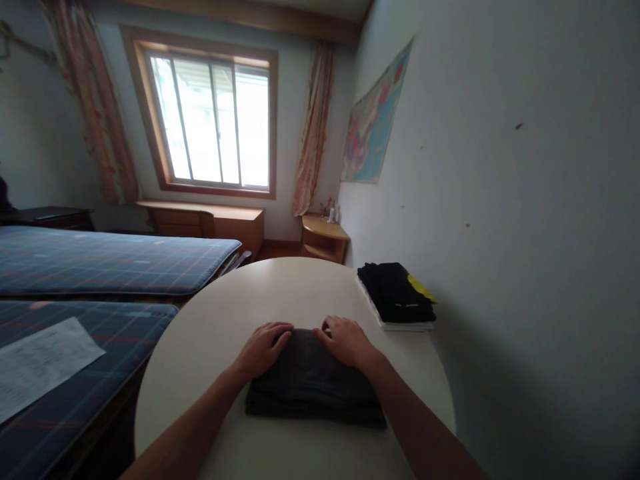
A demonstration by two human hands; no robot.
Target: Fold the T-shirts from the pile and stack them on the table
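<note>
A folded dark grey garment (pixel 315 380) lies flat on the round white table (pixel 280 283), and its layers show along the near edge. At its far left corner is my left hand (pixel 265 348), fingers curled over the edge and thumb on the cloth. My right hand (pixel 345 340) holds the far right part in the same way, its thumb pointing inward. The fingertips of both hands are partly hidden. Which kind of garment it is, I cannot tell.
A stack of folded black clothes (pixel 395 293) with a yellow patch sits at the table's right edge by the wall (pixel 525 267). To the left are plaid mattresses (pixel 120 263), one with a paper sheet (pixel 45 367). A desk (pixel 235 217) and corner shelf (pixel 323 228) stand beyond.
</note>
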